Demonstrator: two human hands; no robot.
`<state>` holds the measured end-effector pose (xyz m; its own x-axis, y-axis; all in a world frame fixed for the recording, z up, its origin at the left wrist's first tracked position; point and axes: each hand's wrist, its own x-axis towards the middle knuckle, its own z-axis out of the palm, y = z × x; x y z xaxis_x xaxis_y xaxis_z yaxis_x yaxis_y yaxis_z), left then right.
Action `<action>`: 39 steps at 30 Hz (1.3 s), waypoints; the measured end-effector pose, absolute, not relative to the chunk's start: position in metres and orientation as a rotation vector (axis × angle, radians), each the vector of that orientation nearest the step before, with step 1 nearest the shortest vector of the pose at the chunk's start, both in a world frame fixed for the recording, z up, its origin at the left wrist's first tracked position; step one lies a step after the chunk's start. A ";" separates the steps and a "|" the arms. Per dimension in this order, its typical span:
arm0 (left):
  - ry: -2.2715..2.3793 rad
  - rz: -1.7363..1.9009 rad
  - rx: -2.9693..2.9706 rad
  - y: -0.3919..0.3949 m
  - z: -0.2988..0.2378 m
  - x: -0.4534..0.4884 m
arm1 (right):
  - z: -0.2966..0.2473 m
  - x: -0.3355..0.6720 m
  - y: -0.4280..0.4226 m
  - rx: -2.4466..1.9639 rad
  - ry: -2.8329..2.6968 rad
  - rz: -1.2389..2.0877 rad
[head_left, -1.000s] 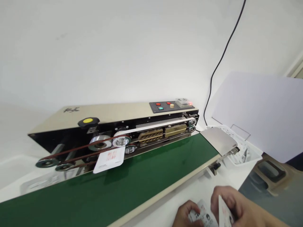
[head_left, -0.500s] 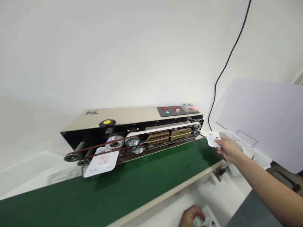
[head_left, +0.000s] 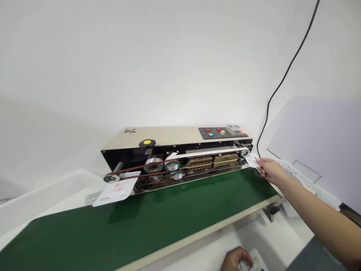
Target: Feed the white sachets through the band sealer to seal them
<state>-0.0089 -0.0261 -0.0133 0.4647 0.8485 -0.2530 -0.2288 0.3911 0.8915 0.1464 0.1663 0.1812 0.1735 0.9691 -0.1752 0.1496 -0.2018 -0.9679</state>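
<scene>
My right hand is closed on the edge of a small white printed pouch. The pouch's far edge is at the right-end rollers of a band sealing machine; whether the rollers grip it I cannot tell. At the bottom edge my left hand is curled round white printed pouches, partly cut off by the frame. Another white pouch with red print hangs in the brown belts at the machine's left end, over the green conveyor belt.
Buttons, a knob and a clear-covered dial sit on a black control panel. A black cable runs down the wall. White trays stand right of the conveyor, and a white bin is at its left.
My right hand has brought its pouch against the machine's right-end rollers. The red-printed pouch has travelled left along the belts. The view has shifted, so the machine appears further right.
</scene>
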 end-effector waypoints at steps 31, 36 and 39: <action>0.749 0.796 0.811 -0.030 -0.015 -0.010 | 0.168 0.140 0.046 -1.604 -1.935 0.787; 0.748 0.806 0.797 -0.029 -0.009 -0.007 | 0.095 0.151 -0.011 -1.693 -2.222 0.694; 0.831 0.780 0.784 -0.031 -0.009 -0.003 | 0.061 0.156 -0.025 -1.762 -2.231 0.857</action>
